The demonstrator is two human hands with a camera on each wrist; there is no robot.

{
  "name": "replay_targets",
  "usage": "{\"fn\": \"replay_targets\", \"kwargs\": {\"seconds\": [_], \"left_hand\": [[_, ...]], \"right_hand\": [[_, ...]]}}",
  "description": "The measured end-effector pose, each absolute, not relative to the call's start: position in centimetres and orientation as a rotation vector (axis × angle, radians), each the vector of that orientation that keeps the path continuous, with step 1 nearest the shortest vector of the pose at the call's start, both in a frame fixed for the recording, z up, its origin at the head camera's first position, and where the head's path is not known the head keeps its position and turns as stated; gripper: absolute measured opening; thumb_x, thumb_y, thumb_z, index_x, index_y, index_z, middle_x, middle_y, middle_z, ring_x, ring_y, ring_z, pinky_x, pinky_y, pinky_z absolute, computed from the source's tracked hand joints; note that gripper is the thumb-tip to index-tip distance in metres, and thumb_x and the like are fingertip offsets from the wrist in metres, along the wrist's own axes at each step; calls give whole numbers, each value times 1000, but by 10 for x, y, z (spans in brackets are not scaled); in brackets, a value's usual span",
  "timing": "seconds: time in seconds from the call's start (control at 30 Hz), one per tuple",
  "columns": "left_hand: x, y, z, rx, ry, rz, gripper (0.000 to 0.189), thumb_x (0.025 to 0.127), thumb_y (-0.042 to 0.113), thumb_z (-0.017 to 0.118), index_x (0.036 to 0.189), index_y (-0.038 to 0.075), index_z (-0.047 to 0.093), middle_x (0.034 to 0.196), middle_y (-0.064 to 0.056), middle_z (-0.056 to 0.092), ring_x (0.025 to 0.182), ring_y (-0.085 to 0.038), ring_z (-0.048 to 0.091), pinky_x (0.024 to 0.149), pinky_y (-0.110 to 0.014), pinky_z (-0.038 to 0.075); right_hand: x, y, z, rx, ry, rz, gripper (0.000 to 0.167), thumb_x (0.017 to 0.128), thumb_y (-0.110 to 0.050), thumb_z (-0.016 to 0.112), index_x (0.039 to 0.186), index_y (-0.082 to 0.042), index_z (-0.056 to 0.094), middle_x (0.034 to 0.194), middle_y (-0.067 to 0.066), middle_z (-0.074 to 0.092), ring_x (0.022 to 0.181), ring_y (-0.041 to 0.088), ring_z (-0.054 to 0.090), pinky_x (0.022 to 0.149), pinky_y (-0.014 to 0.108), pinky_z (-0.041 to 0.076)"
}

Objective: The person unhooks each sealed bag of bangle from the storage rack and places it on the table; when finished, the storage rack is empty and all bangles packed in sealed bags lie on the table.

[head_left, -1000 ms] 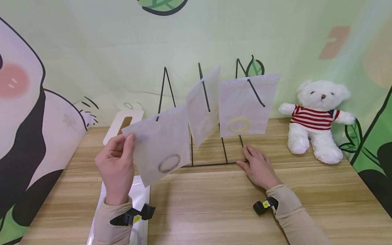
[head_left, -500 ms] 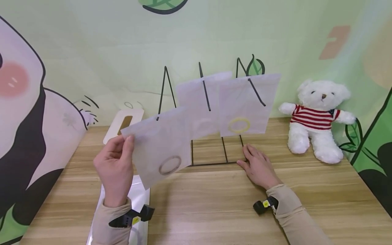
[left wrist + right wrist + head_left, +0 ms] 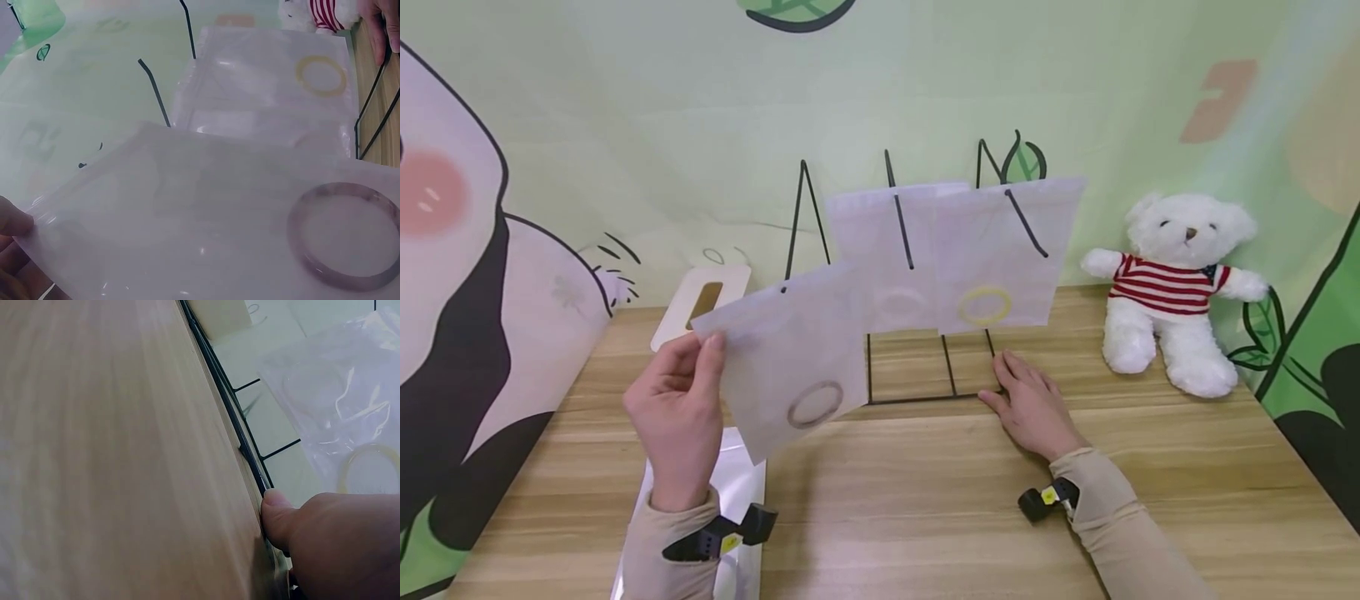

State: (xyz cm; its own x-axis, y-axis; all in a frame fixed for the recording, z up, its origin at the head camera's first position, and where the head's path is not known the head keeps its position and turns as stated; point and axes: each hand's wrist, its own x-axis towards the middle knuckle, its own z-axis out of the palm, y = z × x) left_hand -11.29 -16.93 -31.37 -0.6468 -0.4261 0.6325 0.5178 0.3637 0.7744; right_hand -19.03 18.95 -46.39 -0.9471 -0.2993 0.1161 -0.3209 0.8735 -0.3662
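The middle bag (image 3: pixel 872 258) on the rack (image 3: pixel 917 399) had swung face-on; my left hand (image 3: pixel 677 408) pinched the left bag (image 3: pixel 793 358), my right hand (image 3: pixel 1033 408) gripped the rack, and overpulling risked a tear.

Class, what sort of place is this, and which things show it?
Probably a tabletop display corner: a cartoon-printed backdrop, a white teddy bear on the wooden table, and a black wire rack hung with translucent bags.

Left wrist view: dark ring (image 3: pixel 298 234) cut by right edge.
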Motion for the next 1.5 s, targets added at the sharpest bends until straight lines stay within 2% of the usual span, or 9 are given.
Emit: {"fn": "replay_targets", "kwargs": {"seconds": [0.33, 0.6, 0.87, 1.1, 1.27, 1.4, 1.5], "left_hand": [[-110, -172, -315, -37, -1828, -1407, 16, 91, 6, 68, 101, -5, 72, 87, -12, 73, 71, -10, 68, 67, -18, 54], [-104, -173, -316, -13, -1859, -1398, 18, 91, 8, 67, 104, -3, 73, 91, -12, 73, 74, -10, 69, 69, -19, 55], [-100, -175, -318, 51, -1916, -1420, 21, 92, 15, 67, 104, -1, 73, 87, 1, 73, 74, -10, 68, 70, -19, 55], [-104, -181, -328, 46, -1948, -1476, 17, 91, 11, 68, 96, -5, 72, 72, 3, 69, 63, -8, 62, 59, -17, 50], [-110, -189, -332, 59, -2004, -1485, 17, 91, 12, 69, 97, -3, 72, 72, 8, 69, 64, -7, 60, 58, -17, 47], [-116, -198, -333, 61, -2080, -1438, 18, 92, 14, 68, 99, -1, 72, 73, 3, 68, 63, -9, 55, 57, -18, 43], [-120, -204, -334, 44, -2148, -1412, 17, 93, 14, 66, 100, -1, 71, 77, -4, 69, 65, -11, 56, 59, -18, 46]], "right_hand": [[-192, 190, -466, 501, -2978, 592, 64, 101, -35, 51, 147, 6, 33, 152, 26, 29, 138, 43, 29, 108, 63, 23], [-191, 190, -467, 497, -2981, 591, 64, 101, -34, 52, 147, 6, 33, 152, 26, 30, 138, 42, 29, 109, 62, 23], [-191, 190, -466, 499, -2973, 600, 64, 101, -34, 52, 147, 6, 34, 151, 27, 31, 138, 43, 30, 108, 62, 23], [-192, 190, -467, 500, -2967, 594, 64, 100, -34, 53, 146, 6, 34, 151, 27, 31, 137, 43, 31, 108, 62, 24], [-193, 190, -467, 501, -2966, 590, 64, 100, -34, 53, 146, 6, 34, 151, 26, 31, 137, 43, 31, 108, 62, 24], [-192, 191, -467, 502, -2961, 595, 64, 100, -34, 53, 146, 6, 34, 151, 27, 32, 137, 43, 31, 108, 62, 24], [-192, 191, -467, 507, -2959, 596, 64, 100, -34, 53, 146, 6, 34, 151, 27, 32, 137, 43, 31, 108, 62, 24]]}}
